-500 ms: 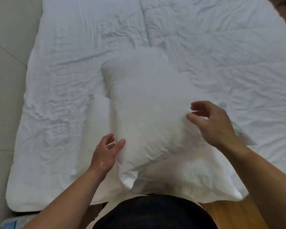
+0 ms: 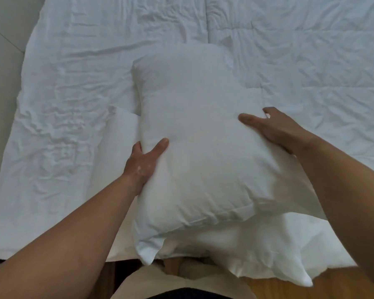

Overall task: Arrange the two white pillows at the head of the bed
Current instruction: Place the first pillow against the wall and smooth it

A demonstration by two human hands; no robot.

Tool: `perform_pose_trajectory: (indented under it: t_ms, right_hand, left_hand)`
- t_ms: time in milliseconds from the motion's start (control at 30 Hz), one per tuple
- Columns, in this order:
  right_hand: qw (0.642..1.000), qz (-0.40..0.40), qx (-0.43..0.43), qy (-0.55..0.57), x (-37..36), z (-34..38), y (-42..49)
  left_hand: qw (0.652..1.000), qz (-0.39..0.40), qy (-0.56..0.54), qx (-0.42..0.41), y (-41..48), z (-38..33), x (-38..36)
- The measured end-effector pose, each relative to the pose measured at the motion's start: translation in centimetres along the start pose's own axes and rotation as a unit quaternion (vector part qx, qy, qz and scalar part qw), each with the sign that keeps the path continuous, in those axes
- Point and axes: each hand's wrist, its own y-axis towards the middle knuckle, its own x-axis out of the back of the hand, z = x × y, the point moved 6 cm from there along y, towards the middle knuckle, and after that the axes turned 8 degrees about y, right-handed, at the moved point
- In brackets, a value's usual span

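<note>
At the bottom of the frame, a person's torso and two bare forearms reach forward over the near edge of a bed. Low in the centre and right, a flat white lower pillow (image 2: 268, 253) lies across the bed edge, one corner hanging over a strip of wooden floor (image 2: 343, 288) at lower right.

Stacked on it, filling the middle of the frame, is a plump upper pillow (image 2: 199, 134), turned lengthwise so it points away from the viewer. The left hand (image 2: 143, 162) cups its left side at centre-left, thumb on top and fingers tucked behind the edge, so it appears to be clasping the pillow. The right hand (image 2: 274, 128) rests on the right side at centre-right, fingers spread flat and pressing into the filling.

Beyond, a wrinkled white duvet (image 2: 95, 72) covers the upper frame, with pale floor tiles (image 2: 2, 50) at far left.

Both pillows sit at this near end of the bed but overlap crookedly. To do this step well, the two hands should probably grip opposite sides evenly, lift rather than drag so the duvet stays smooth, and set the pillows square to the bed edge.
</note>
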Motion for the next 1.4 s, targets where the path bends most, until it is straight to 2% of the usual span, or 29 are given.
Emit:
perform_pose_trajectory:
  t_ms: [233, 500, 800, 1100, 1400]
  right_hand:
    - [0.993, 0.063, -0.005, 0.103, -2.4, -2.3, 2.1]
    - [0.980, 0.017, 0.044, 0.195, -3.1, -2.4, 0.3]
    - [0.961, -0.007, 0.150, 0.232, -3.3, 3.4, -6.4]
    - [0.941, 0.020, 0.218, 0.257, -8.8, 11.0, -12.7]
    - [0.912, 0.091, 0.233, 0.326, -23.0, 21.3, -16.4]
  left_hand:
    - [0.999, 0.011, -0.029, 0.015, 2.2, 1.3, -1.9]
    - [0.997, 0.021, -0.076, -0.015, 0.8, 1.0, -2.3]
    - [0.990, -0.052, -0.088, -0.097, -3.2, -0.4, 2.6]
    - [0.977, -0.116, -0.095, -0.153, -7.5, 0.1, 15.1]
    - [0.964, -0.206, -0.022, -0.167, -7.2, 2.5, 33.5]
